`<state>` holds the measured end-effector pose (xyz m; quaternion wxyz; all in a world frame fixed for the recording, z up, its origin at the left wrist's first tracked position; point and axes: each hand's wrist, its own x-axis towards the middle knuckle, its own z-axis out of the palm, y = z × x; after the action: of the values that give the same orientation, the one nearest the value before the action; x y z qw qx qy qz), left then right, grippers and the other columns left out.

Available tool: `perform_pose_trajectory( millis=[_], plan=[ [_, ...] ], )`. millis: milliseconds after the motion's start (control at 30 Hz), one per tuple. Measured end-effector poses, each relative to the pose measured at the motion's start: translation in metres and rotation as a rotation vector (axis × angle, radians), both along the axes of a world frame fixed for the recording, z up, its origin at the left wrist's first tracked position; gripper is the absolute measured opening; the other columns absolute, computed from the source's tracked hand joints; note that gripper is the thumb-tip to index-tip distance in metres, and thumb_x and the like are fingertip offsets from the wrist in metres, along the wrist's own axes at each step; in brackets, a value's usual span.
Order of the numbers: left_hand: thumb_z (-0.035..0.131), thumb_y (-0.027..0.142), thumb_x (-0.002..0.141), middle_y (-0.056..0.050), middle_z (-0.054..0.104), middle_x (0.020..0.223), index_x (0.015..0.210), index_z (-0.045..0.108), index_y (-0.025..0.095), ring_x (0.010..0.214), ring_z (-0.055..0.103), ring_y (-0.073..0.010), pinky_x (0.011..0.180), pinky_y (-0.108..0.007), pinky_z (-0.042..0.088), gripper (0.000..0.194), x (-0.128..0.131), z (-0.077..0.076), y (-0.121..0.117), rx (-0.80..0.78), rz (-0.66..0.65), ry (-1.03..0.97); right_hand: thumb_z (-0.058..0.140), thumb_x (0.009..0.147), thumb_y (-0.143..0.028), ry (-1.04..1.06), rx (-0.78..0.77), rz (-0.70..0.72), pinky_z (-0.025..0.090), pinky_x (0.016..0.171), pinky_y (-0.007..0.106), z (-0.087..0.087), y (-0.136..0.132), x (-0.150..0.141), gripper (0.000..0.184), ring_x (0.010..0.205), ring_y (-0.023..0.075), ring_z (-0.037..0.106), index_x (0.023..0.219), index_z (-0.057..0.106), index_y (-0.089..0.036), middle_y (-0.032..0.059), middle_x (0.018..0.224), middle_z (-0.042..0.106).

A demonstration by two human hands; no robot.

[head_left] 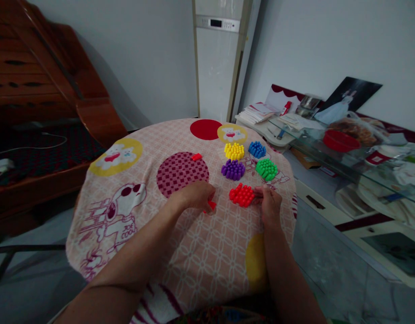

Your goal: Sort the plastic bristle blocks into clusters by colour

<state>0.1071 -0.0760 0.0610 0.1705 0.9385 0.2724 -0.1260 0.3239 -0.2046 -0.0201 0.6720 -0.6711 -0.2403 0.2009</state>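
My left hand (199,195) is closed with its fingertips down on the cloth, pinching a small flat red plastic piece (211,205) that sticks out past them. Some red also shows above the fingertips. At the right edge of a cluster of knobbed red pieces (241,195) is my right hand (268,202), its fingers drawn together against the cluster; what is between them is hidden. Behind the red cluster stand similar clusters in purple (233,169), green (266,169), yellow (234,151) and blue (257,149). Another red piece (196,156) lies farther back on a dark pink printed circle.
A patterned pink cloth (221,256) covers the round table. To the right, a glass-topped cabinet (329,162) holds papers, a red bowl (340,140) and bags. A wooden bench (99,117) stands left, and a tall white appliance (216,67) behind.
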Motion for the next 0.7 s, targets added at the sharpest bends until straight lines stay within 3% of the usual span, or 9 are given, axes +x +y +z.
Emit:
perform_pose_trajectory(
  millis=[100,233,367,467,600,700],
  plan=[
    [0.079,0.024,0.066,-0.002,0.069,0.078,0.081,0.067,0.019,0.071,0.061,-0.0179,0.058,-0.026,0.034,0.02,0.011,-0.007,-0.009,0.042,-0.058,-0.038,0.055,0.082,-0.053,0.013,0.006,0.001,0.05,0.05,0.029,0.0,0.0,0.0,0.043,0.059,0.0198,0.066,0.076,0.069,-0.014,0.0082,0.07,0.072],
    [0.064,0.02,0.079,-0.005,0.071,0.09,0.095,0.065,0.018,0.08,0.064,-0.0181,0.066,-0.026,0.04,0.016,0.017,-0.013,-0.008,0.045,-0.048,-0.252,0.054,0.082,-0.052,0.017,0.002,0.002,0.05,0.051,0.029,0.001,0.0,-0.001,0.042,0.056,0.0184,0.065,0.076,0.069,-0.013,0.0082,0.069,0.072],
    [0.061,0.015,0.078,-0.002,0.07,0.083,0.102,0.062,0.017,0.075,0.063,-0.0152,0.067,-0.024,0.043,0.024,0.018,-0.007,-0.007,-0.029,0.014,-0.433,0.054,0.081,-0.051,0.011,-0.006,-0.006,0.049,0.049,0.029,0.005,0.0,-0.002,0.041,0.056,0.0191,0.065,0.075,0.069,-0.013,0.0087,0.07,0.072],
    [0.06,0.013,0.079,-0.001,0.071,0.084,0.107,0.065,0.019,0.077,0.064,-0.0145,0.072,-0.024,0.046,0.029,0.019,-0.001,-0.014,-0.07,-0.032,-0.506,0.054,0.08,-0.052,0.013,-0.003,-0.009,0.049,0.048,0.029,0.006,0.0,-0.002,0.042,0.055,0.0191,0.065,0.075,0.069,-0.013,0.0083,0.069,0.072],
    [0.053,0.013,0.087,-0.006,0.071,0.103,0.117,0.067,0.022,0.094,0.065,-0.0182,0.085,-0.03,0.047,0.034,0.021,0.002,-0.024,0.017,-0.144,-0.54,0.054,0.081,-0.053,0.003,0.002,-0.001,0.048,0.046,0.028,0.003,0.0,-0.001,0.043,0.053,0.0182,0.064,0.076,0.069,-0.013,0.0076,0.068,0.071],
    [0.051,0.013,0.089,-0.007,0.07,0.103,0.114,0.067,0.02,0.096,0.065,-0.0194,0.088,-0.032,0.048,0.031,0.023,0.001,-0.03,0.062,-0.174,-0.529,0.054,0.081,-0.054,0.017,0.01,0.002,0.048,0.046,0.028,0.001,0.001,0.0,0.043,0.051,0.0172,0.062,0.076,0.068,-0.013,0.0069,0.067,0.071]
  ],
)
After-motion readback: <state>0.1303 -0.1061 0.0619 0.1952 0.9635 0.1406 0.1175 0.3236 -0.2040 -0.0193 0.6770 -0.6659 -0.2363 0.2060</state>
